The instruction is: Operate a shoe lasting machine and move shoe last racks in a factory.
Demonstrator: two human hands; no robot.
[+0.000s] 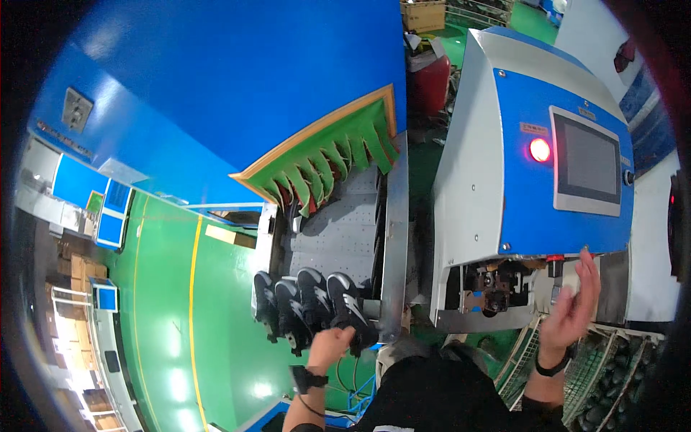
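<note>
Several black shoes with grey trim stand in a row at the near end of a grey perforated conveyor (337,234). My left hand (332,347) is closed at the near end of the rightmost shoe (344,289); its fingertips are partly hidden against the shoe. To the right stands a blue and white machine (522,209) with a dark screen (586,162) and a lit red lamp (539,150). Held up just below the machine's front edge, my right hand (573,309) has its fingers stretched out and nothing in it. A metal mechanism (493,288) shows under the machine's housing, left of that hand.
Green strip flaps (317,176) hang in the opening of a large blue housing (237,72), with another dark item on the belt beneath them. A wire basket (597,374) of dark pieces stands at the lower right. Green floor (169,309) lies left of the conveyor.
</note>
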